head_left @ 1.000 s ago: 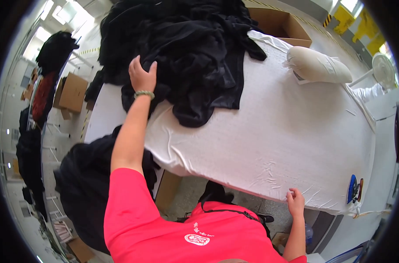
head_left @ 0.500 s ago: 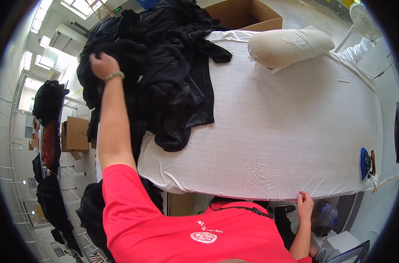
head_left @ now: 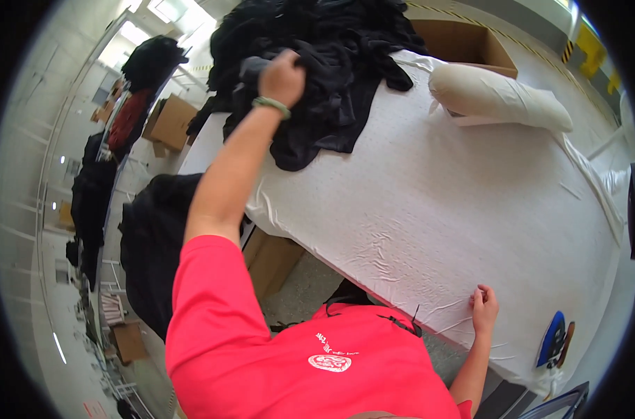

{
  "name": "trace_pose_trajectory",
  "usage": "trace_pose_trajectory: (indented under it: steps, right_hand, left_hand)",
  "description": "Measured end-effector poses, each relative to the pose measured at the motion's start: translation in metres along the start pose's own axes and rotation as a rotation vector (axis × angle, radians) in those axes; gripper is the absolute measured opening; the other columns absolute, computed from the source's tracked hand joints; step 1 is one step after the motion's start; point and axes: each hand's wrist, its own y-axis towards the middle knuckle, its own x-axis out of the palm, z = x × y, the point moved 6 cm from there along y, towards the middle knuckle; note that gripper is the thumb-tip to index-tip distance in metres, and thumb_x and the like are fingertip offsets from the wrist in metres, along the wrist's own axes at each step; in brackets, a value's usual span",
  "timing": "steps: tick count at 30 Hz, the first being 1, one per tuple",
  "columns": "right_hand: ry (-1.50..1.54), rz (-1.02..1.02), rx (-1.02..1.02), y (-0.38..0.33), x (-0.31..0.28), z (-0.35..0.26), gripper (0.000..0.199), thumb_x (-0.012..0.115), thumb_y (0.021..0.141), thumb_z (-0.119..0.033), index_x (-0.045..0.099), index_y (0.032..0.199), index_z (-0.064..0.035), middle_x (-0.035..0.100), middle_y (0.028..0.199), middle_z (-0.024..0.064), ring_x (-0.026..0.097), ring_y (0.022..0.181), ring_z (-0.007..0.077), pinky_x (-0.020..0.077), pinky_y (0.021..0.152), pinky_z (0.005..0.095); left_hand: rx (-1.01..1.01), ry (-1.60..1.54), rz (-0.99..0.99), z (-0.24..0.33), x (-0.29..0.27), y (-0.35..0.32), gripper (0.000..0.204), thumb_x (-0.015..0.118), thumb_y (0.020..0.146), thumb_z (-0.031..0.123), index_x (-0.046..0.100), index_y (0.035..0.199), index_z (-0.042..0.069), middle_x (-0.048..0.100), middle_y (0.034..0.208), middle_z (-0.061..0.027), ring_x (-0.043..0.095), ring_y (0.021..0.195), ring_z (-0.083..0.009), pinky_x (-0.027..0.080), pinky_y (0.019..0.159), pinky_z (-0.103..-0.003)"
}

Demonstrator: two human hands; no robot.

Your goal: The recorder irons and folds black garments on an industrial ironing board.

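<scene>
My left hand (head_left: 282, 78), with a beaded bracelet at the wrist, reaches over the pile of black garments (head_left: 338, 91) at the far left of the white-covered table (head_left: 422, 202). Its fingers are closed on a black garment (head_left: 256, 68), which shows a greyish patch beside the hand; the fingertips are partly hidden. My right hand (head_left: 484, 309) rests near the front edge of the table, its fingers loosely bent and apart with nothing in them. An iron with a blue body (head_left: 552, 339) stands to its right.
A cream padded roll (head_left: 499, 98) lies at the far right of the table. Behind it stands an open cardboard box (head_left: 464, 45). More black cloth (head_left: 157, 237) hangs left of me, and another carton (head_left: 172, 124) sits beyond it.
My left hand has moved right and slightly up over the pile, and the greyish patch now shows beside it. The view has turned and shifted; my right hand stays near the table edge.
</scene>
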Motion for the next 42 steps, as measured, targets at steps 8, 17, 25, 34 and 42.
trace_pose_trajectory:
  steps: [8, 17, 25, 34, 42]
  right_hand:
    - [-0.01, -0.088, 0.083, -0.007, 0.026, 0.003, 0.02, 0.064, 0.097, -0.014, 0.066, 0.112, -0.0007, 0.069, 0.08, 0.0068, 0.066, 0.068, 0.0129, 0.0525, 0.062, 0.0283]
    - [-0.421, -0.356, -0.017, 0.032, 0.149, -0.129, 0.036, 0.068, 0.095, -0.02, 0.063, 0.124, 0.0001, 0.075, 0.091, 0.0156, 0.072, 0.081, 0.0225, 0.0561, 0.075, 0.0355]
    - [-0.636, -0.429, -0.079, 0.112, 0.263, -0.264, 0.053, 0.073, 0.089, -0.034, 0.062, 0.132, -0.0043, 0.074, 0.102, 0.0208, 0.072, 0.094, 0.0342, 0.0554, 0.086, 0.0429]
    - [-0.605, 0.075, -0.339, 0.378, 0.326, -0.435, 0.072, 0.074, 0.087, -0.042, 0.048, 0.144, -0.0068, 0.071, 0.113, 0.0223, 0.068, 0.107, 0.0387, 0.0525, 0.093, 0.0462]
    - [-0.622, 0.375, -0.343, 0.516, 0.433, -0.534, 0.086, 0.073, 0.084, -0.045, 0.039, 0.151, -0.0032, 0.064, 0.131, 0.0235, 0.06, 0.123, 0.0402, 0.0453, 0.108, 0.0467]
  left_hand:
    - [-0.259, -0.11, -0.215, 0.003, 0.081, -0.158, 0.02, 0.064, 0.087, 0.019, 0.065, 0.102, 0.005, 0.069, 0.101, -0.0193, 0.065, 0.099, -0.0393, 0.052, 0.088, -0.049]
    - [-0.011, -0.369, -0.124, -0.068, 0.056, -0.197, 0.058, 0.072, 0.09, 0.03, 0.054, 0.137, 0.0, 0.062, 0.132, -0.02, 0.055, 0.127, -0.0381, 0.041, 0.111, -0.046]
    - [-0.295, -0.479, -0.274, -0.216, 0.068, -0.244, 0.053, 0.071, 0.091, 0.026, 0.056, 0.136, 0.003, 0.061, 0.131, -0.0192, 0.057, 0.121, -0.0389, 0.044, 0.107, -0.045]
    - [-0.118, -0.264, -0.4, -0.245, 0.102, -0.264, 0.063, 0.067, 0.091, 0.037, 0.051, 0.144, 0.007, 0.047, 0.145, -0.0235, 0.047, 0.129, -0.0445, 0.041, 0.108, -0.054]
    - [-0.111, -0.197, -0.429, -0.265, 0.108, -0.281, 0.066, 0.068, 0.088, 0.04, 0.052, 0.14, 0.004, 0.049, 0.139, -0.0271, 0.048, 0.126, -0.0479, 0.04, 0.106, -0.058]
